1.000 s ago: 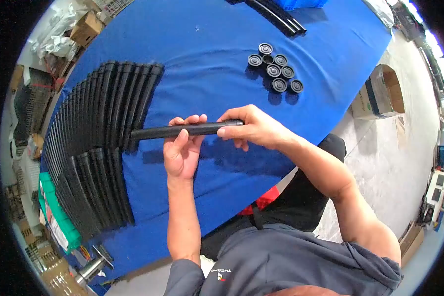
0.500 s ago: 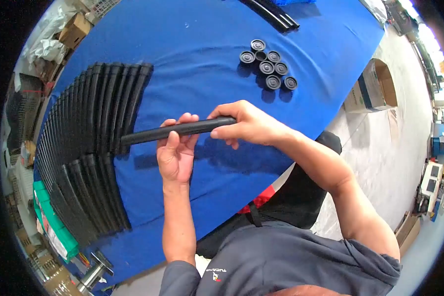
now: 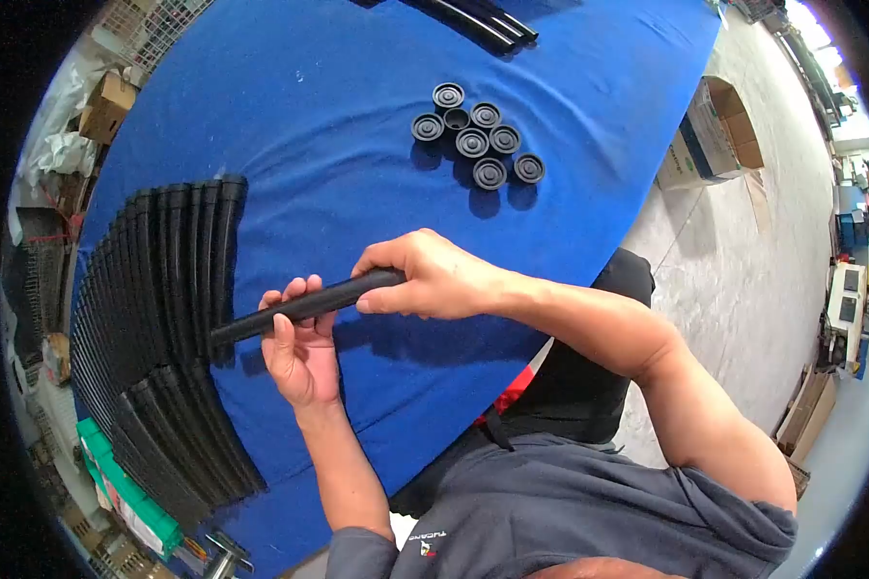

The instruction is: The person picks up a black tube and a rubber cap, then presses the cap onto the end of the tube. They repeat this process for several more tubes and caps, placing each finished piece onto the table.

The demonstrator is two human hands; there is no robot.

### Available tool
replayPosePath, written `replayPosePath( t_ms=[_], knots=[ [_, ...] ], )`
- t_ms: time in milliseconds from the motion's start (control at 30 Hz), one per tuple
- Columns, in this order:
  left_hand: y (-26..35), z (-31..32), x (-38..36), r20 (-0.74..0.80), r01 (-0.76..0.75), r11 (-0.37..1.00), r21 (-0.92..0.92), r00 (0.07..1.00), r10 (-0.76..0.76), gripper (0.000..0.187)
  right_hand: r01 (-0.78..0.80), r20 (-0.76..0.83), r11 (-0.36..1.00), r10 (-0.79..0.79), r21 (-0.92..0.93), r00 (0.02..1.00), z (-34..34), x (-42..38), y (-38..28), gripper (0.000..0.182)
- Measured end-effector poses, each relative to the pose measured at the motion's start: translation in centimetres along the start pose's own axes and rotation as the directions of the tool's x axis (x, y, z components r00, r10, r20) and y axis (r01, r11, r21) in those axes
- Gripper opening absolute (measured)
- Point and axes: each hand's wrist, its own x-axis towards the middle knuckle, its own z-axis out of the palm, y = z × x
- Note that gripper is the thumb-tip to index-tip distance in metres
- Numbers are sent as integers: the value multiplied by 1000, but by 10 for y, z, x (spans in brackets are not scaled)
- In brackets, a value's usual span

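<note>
tube [image 3: 341,296], one, in left hand [image 3: 311,372] and right hand [image 3: 442,278], both curled; eight caps [image 3: 472,143] beyond

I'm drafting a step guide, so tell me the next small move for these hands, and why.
Probably lay the black tube beside the lined-up tubes: the left hand supports it, the right hand grips one end, and its other end appears at the edge of those tubes, though contact is unclear.

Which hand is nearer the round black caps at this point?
Right. The right hand is below the round black caps in view, gripping one end of the black tube; the left hand is lower and farther left, holding the tube between thumb and fingers.
</note>
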Motion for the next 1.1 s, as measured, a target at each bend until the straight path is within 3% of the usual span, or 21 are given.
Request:
replayPosePath(
  t_ms=[100,133,200,300,333,367,400,467,533,633,667,700,767,833,900,933,1000,1033,1067,1100],
  knots=[
    [-3,-9,-1,14,-24,999,-49,1000,25,27,180,-50,972,-190,-147,981,4,0,5,34],
    [-2,-11,-1,22,-22,998,-60,999,23,27,34,28,999,-34,12,999,2,0,4,35],
    [1,-8,-1,38,-18,997,-81,999,21,27,-294,251,914,225,281,941,-6,0,-5,38],
    [3,1,1,0,12,1000,26,1000,-12,26,-212,134,966,192,149,972,-1,-2,-3,34],
    [2,2,2,-31,18,999,34,999,-17,25,61,4,998,-61,-21,998,4,0,8,35],
    [1,1,2,-62,23,999,40,998,-21,24,304,-77,927,-328,-219,942,10,5,14,35],
    [-1,-1,2,-94,28,999,45,995,-24,24,491,-99,762,-578,-422,810,13,7,20,35],
    [-1,-5,2,-21,12,1000,21,1000,-12,23,175,-4,968,-179,-178,984,9,-2,10,35],
    [0,-7,2,16,13,1000,10,1000,-13,23,-187,170,979,171,80,971,3,-4,-3,37],
    [0,-5,3,-13,28,999,33,1000,-27,23,-205,184,972,183,113,966,-1,-4,-4,38],
    [-1,-4,3,-47,34,998,53,998,-32,24,-104,93,995,104,-7,990,3,-3,1,37],
    [-1,-3,3,-83,41,996,73,996,-35,24,113,2,982,-114,-152,993,8,-1,13,37],
    [0,-7,5,-39,32,998,56,999,-30,24,458,-68,759,-545,-462,835,16,4,23,37],
    [1,-10,3,0,34,999,28,999,-34,24,165,22,977,-164,-138,986,7,-2,11,34],
    [0,-8,3,40,44,999,-9,998,-44,24,-266,223,944,221,194,949,-2,-7,-13,33],
    [0,-6,3,9,37,999,5,999,-37,23,-242,216,939,191,244,958,0,-6,-5,33],
    [-3,-2,4,-51,27,999,34,998,-26,23,64,72,996,-59,-61,996,2,-5,4,33],
    [-3,-2,4,-62,28,999,42,998,-25,23,198,32,954,-196,-227,980,5,-5,11,33],
    [-1,-3,3,-72,28,998,49,997,-25,23,406,-47,843,-449,-352,892,12,-1,15,33],
    [-1,-5,4,-80,29,998,56,996,-25,23,346,-28,881,-374,-322,927,12,-3,19,33]
  ],
)
